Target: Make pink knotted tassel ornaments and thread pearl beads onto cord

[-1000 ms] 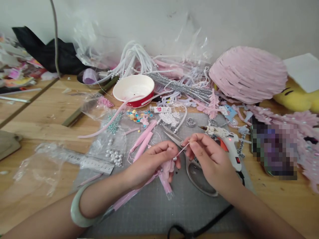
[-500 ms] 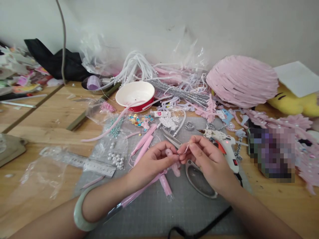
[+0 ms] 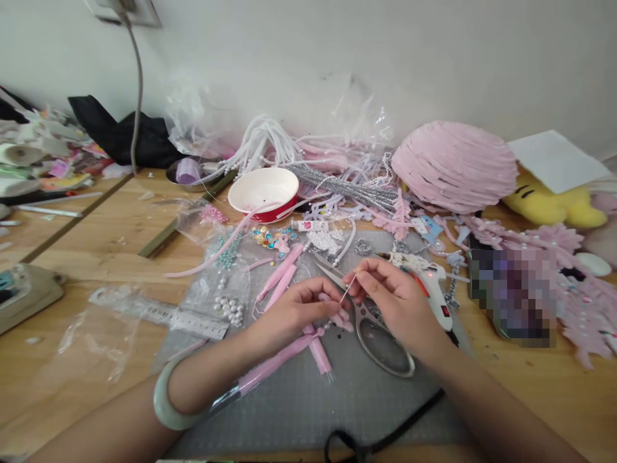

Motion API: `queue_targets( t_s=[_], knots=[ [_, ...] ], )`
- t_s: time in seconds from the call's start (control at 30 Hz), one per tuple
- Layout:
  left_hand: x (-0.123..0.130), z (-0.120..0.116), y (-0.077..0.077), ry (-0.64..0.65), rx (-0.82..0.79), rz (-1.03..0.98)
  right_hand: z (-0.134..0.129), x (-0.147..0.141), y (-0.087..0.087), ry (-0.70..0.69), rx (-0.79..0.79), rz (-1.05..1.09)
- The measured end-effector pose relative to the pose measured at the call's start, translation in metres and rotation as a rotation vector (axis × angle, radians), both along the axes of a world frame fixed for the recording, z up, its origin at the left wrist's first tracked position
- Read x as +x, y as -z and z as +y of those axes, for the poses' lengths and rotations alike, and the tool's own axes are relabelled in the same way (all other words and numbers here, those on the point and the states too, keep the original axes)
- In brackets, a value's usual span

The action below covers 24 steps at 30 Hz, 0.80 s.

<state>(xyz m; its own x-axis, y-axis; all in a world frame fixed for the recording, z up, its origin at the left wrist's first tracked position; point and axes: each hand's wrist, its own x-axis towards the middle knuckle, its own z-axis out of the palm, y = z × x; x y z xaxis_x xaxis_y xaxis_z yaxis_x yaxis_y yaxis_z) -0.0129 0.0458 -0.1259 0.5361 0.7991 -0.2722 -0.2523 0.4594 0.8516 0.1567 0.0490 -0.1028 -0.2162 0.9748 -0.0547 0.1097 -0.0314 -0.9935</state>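
Observation:
Over the grey mat, my left hand pinches a small pale pink piece between thumb and fingers. My right hand, close by on the right, pinches the end of a thin white strand, which stretches taut down to the pink piece. Scissors lie partly under my right hand, their blades pointing to the upper left. Pink wrapped strips lie beneath and beside my left hand. A white hot glue gun rests just right of my right hand.
A white and red bowl stands behind the mat. White beads and a steel ruler lie at left. A pink rounded form, yellow plush toy and pixelated object are at right. A black strap lies in front.
My hands have drawn slightly apart, and the white strand between them is now straight. The camera view has shifted, so the wall socket shows at the top left.

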Motion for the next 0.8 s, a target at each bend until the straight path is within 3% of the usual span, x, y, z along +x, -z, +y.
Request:
queue_targets(
  t_s=[0.23, 0.43, 0.8],
  knots=[
    [0.000, 0.002, -0.004, -0.051, 0.157, 0.025, 0.006, 0.003, -0.012, -0.025, 0.262, -0.387],
    [-0.005, -0.003, -0.006, -0.007, 0.318, 0.103, 0.009, 0.005, -0.023, -0.089, 0.453, -0.582],
    [-0.002, 0.001, 0.003, -0.165, 0.182, -0.003, 0.015, -0.005, -0.024, -0.145, 0.565, -0.736]
  ],
)
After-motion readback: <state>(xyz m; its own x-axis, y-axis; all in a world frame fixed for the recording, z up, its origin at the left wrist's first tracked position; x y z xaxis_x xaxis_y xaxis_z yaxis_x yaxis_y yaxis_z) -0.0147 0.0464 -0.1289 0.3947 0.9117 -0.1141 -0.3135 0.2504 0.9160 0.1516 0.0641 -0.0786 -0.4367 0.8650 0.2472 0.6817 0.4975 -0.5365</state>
